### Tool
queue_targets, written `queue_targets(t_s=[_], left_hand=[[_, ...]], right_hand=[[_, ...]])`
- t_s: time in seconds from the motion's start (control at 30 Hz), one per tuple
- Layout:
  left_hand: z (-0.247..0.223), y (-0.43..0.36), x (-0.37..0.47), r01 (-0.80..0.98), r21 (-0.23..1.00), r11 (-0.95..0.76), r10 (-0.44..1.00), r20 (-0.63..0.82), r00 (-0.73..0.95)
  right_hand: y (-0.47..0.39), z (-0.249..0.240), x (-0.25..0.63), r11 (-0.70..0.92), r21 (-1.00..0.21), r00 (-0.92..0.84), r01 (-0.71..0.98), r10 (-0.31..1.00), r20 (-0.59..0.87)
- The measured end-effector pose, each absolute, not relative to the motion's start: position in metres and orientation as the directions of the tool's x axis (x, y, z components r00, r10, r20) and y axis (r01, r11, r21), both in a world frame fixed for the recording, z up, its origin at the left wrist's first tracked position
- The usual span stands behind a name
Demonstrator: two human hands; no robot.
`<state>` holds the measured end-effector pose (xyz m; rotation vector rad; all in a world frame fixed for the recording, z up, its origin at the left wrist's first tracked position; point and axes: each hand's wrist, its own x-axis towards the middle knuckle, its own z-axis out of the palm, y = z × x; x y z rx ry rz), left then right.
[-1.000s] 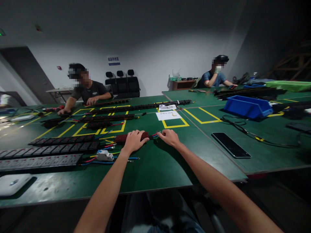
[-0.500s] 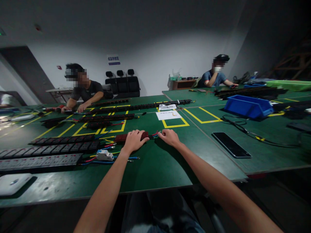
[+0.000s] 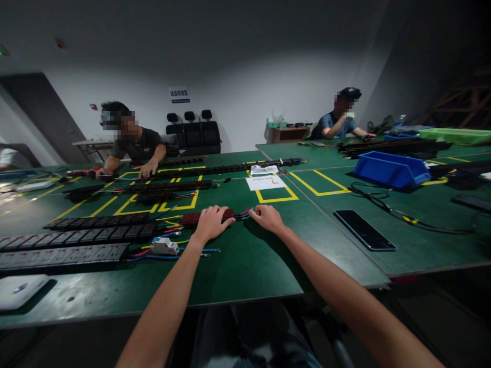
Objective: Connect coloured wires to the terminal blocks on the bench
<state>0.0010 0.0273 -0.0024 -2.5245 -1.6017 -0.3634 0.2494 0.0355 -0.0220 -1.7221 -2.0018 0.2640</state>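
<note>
Under my left hand (image 3: 210, 224) lies a short dark red block (image 3: 190, 219), possibly a socket module, with the fingers closed over its top and the thumb along its near side. Coloured wires (image 3: 242, 215), red, blue and green, come out of its right end. My right hand (image 3: 267, 216) pinches the tips of these wires between thumb and forefinger; the exact grip is too small to make out. More wires with ring terminals (image 3: 209, 250) lie just left of and below the block, beside a small grey-white circuit breaker (image 3: 164, 246).
Several power strips (image 3: 65, 254) lie at left on the green table (image 3: 245, 276). A phone (image 3: 364, 230), a blue bin (image 3: 391, 169) and a black cable (image 3: 418, 222) are at right. Paper labels (image 3: 265, 183) lie ahead. Two people (image 3: 134, 145) sit across the table.
My hands stay in nearly the same place on the block and wires. The person at far left has shifted a hand to the right along a strip.
</note>
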Motion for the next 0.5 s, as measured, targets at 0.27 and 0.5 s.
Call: queue_targets(t_s=[0.27,0.5], left_hand=[[-0.0018,0.0252,0.0018,0.903,0.014,-0.43,0.867,0.284,0.409],[-0.0028,0.0258,0.0019,0.905,0.01,-0.425,0.87,0.28,0.406]], right_hand=[[0.0355,-0.022,0.249,0.185,-0.428,-0.089,0.884,0.968,0.235],[0.0352,-0.0215,0.249,0.183,-0.43,-0.089,0.884,0.969,0.23]])
